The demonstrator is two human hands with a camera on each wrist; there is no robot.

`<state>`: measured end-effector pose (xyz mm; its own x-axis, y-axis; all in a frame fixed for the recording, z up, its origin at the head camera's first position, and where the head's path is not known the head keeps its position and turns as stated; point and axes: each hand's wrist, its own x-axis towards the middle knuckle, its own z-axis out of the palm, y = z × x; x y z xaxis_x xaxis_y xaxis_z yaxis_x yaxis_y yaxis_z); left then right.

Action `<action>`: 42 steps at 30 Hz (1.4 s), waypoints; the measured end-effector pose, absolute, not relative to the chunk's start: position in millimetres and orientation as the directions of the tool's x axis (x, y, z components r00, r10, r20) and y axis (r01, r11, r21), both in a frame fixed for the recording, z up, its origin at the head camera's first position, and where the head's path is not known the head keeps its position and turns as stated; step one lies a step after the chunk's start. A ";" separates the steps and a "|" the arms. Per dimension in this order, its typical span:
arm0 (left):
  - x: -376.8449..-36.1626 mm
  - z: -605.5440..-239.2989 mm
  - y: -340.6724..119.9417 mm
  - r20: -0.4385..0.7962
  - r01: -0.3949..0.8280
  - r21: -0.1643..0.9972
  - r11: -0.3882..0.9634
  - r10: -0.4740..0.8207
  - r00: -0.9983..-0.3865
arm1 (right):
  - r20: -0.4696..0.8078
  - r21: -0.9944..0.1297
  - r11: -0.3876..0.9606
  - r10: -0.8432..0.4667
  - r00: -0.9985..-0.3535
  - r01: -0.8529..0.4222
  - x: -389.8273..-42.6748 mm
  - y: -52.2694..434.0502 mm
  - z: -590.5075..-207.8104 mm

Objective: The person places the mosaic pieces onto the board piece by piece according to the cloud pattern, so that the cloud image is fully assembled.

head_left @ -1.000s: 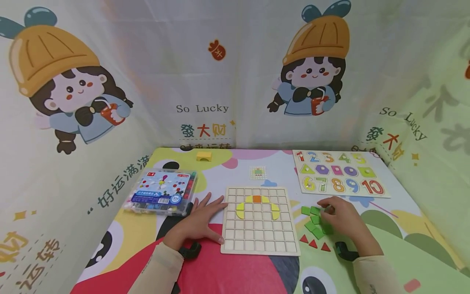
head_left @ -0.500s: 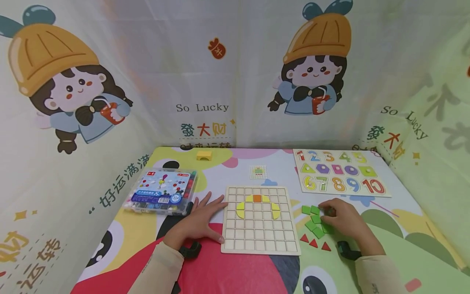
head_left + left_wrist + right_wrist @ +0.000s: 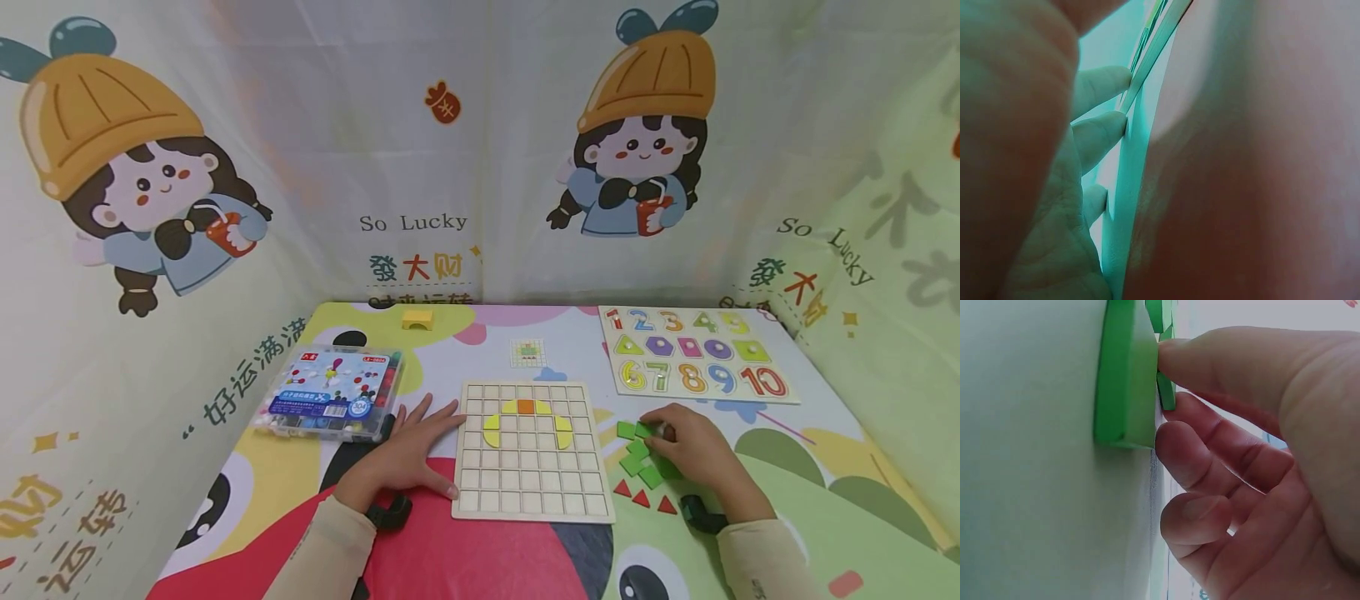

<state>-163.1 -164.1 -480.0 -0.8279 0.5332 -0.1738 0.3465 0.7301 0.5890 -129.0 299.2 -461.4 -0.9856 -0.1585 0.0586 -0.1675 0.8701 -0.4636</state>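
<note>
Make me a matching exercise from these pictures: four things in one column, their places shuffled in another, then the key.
Things
1. Orange square tile
2. Red triangle tiles
3. Yellow arch block
4. Left hand

Places
A. Touching the left side of the wooden grid board
B. Near the far edge of the table
C. Between two yellow quarter-circle tiles
D. In a row beside the green square tiles

Pairs: 1-C, 2-D, 3-B, 4-A

Beige sleeves (image 3: 326,546) are worn with black, chunky wrist devices (image 3: 392,511).
</note>
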 end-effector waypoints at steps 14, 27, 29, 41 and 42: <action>-163.4 -480.5 -165.1 -0.174 0.348 0.588 0.730 0.535 -0.827 | 0.164 -0.529 0.768 -0.326 -0.931 -0.362 -143.4 255.8 -438.8; -163.4 -479.6 -165.3 -0.158 0.365 0.599 0.713 0.552 -0.819 | 0.035 -0.545 0.698 -0.534 -0.845 -0.464 -182.8 179.6 -433.6; -163.5 -479.8 -165.2 -0.158 0.370 0.597 0.712 0.556 -0.816 | 0.030 -0.530 0.689 -0.567 -0.823 -0.494 -185.4 170.9 -436.4; -162.3 -480.0 -164.5 -0.161 0.367 0.589 0.720 0.549 -0.820 | -0.004 -0.468 0.701 -0.610 -0.792 -0.538 -187.6 132.8 -439.1; -162.5 -480.6 -164.3 -0.161 0.367 0.589 0.720 0.549 -0.820 | -0.004 -0.467 0.702 -0.610 -0.792 -0.538 -187.4 131.2 -439.1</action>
<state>-162.5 -164.3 -480.6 -0.8201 0.5491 -0.1611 0.3668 0.7205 0.5885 -187.4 131.2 -439.1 -0.7923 -0.6101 -0.0044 -0.5378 0.7018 -0.4672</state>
